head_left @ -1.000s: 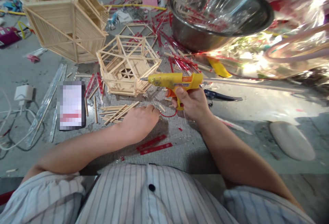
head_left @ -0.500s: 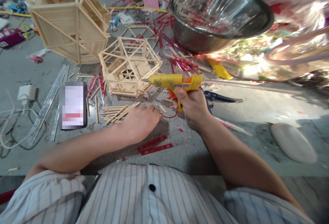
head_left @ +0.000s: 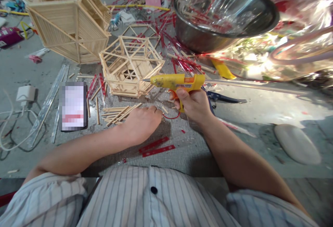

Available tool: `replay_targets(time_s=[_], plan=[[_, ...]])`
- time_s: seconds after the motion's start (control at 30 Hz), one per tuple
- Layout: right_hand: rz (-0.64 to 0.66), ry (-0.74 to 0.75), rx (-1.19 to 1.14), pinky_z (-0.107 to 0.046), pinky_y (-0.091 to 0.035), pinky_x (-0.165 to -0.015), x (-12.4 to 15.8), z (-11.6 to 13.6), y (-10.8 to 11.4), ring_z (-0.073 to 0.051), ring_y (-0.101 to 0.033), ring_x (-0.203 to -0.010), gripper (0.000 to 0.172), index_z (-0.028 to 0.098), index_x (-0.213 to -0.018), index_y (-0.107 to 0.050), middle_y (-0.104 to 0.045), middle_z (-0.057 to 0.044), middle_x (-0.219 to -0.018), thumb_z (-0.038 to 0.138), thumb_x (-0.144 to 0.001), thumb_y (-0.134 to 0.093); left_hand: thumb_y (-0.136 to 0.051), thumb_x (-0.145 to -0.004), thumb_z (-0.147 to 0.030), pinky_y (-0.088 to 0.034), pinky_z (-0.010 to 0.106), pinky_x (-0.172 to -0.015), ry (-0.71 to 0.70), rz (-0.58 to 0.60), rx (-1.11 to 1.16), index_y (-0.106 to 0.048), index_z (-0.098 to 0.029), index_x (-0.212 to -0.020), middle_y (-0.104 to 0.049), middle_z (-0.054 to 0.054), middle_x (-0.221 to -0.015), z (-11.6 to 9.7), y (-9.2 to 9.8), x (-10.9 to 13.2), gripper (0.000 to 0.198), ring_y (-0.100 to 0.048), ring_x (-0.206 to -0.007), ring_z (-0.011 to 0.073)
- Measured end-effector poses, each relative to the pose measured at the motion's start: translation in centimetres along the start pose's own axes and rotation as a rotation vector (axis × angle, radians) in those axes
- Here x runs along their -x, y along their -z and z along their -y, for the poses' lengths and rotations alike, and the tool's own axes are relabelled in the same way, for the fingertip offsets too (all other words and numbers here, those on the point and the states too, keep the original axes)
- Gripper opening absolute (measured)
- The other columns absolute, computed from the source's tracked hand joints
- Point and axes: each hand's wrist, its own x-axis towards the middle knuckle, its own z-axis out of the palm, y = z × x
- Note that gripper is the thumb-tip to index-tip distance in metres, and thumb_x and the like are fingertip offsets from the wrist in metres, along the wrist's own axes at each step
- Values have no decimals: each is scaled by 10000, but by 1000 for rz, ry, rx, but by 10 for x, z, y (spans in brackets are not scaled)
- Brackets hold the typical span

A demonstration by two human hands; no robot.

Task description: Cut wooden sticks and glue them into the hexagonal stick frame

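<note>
My right hand (head_left: pixel 194 103) is wrapped around the handle of a yellow glue gun (head_left: pixel 169 80), with fingers by its orange trigger. The gun's nozzle points left, in front of a small lattice frame of wooden sticks (head_left: pixel 131 60). A long glue stick (head_left: pixel 249 87) juts out of the gun's back. My left hand (head_left: pixel 144 123) rests on the table, its fingers curled under and the tips hidden; whatever they hold, if anything, does not show. Beside it lies a pile of loose wooden sticks (head_left: pixel 117 112).
A larger stick-built lantern shape (head_left: pixel 70 29) stands at the back left. A steel bowl (head_left: pixel 223 43) holds red and clear wrappers. Blue-handled pliers (head_left: pixel 226 98) lie right of the gun. A phone (head_left: pixel 73 105), a white charger (head_left: pixel 26 93) and a pale oval stone (head_left: pixel 298 143) are on the table.
</note>
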Motion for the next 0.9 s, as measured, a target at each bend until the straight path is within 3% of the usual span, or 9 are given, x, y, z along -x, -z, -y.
replay_targets(time_s=[0.47, 0.9], plan=[[-26, 21, 92, -215, -307, -368, 0, 9, 0, -63, -392, -352, 610, 192, -556, -541, -454, 32, -380, 782, -711, -522, -355, -941, -126, -488, 322, -601, 4, 12, -4, -627, -113, -945, -667, 120, -894, 0, 2, 1, 273, -690, -838, 255], [-31, 25, 77, -211, -327, -378, -1, 3, 2, -63, -433, -381, 570, 190, -583, -543, -483, 28, -443, 736, -742, -538, -365, -899, -68, -503, 337, -588, -12, -9, -5, -629, -110, -940, -665, 115, -884, 1, 0, 1, 270, -690, -819, 261]])
